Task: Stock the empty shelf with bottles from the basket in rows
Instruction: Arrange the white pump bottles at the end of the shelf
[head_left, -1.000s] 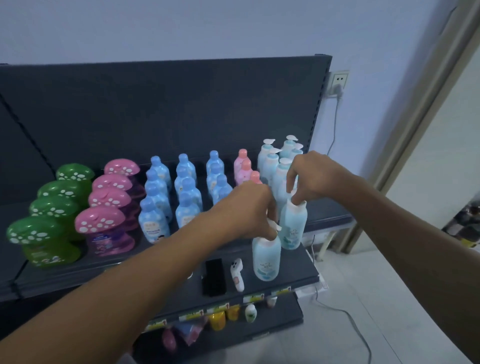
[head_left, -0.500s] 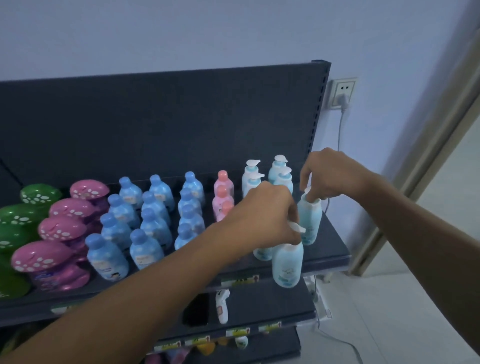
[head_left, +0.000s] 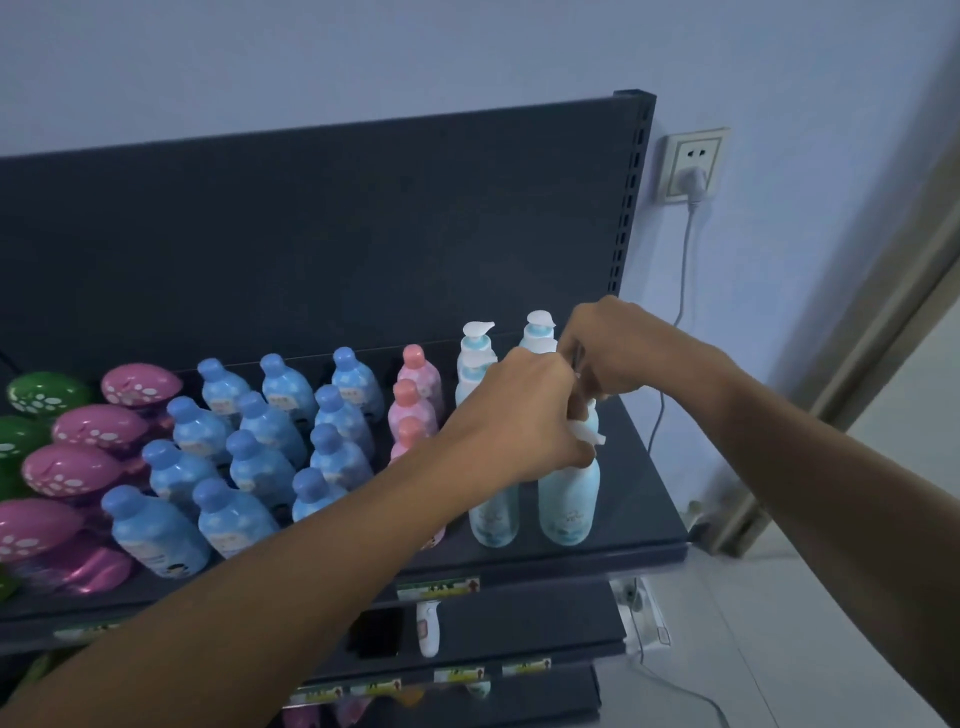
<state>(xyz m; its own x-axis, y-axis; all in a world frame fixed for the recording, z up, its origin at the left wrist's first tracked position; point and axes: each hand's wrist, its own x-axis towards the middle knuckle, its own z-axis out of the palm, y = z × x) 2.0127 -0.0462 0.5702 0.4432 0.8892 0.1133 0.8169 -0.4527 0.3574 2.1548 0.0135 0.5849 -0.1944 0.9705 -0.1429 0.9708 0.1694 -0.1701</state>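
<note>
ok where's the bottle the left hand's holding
Head view: the pump bottle is front right on the shelf, right of another pale bottle, left hand gripping its pump.

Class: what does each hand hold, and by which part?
Left hand grips a pump bottle by its pump top; right hand likewise, its bottle mostly hidden.

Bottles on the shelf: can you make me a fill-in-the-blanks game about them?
The mushroom-capped bottles farthest left are ____.
The round-capped bottles beside the pink mushroom bottles are ____.
The left hand and right hand grip pump bottles at the ____ end of the shelf.
Missing words: green, blue, right.
</note>
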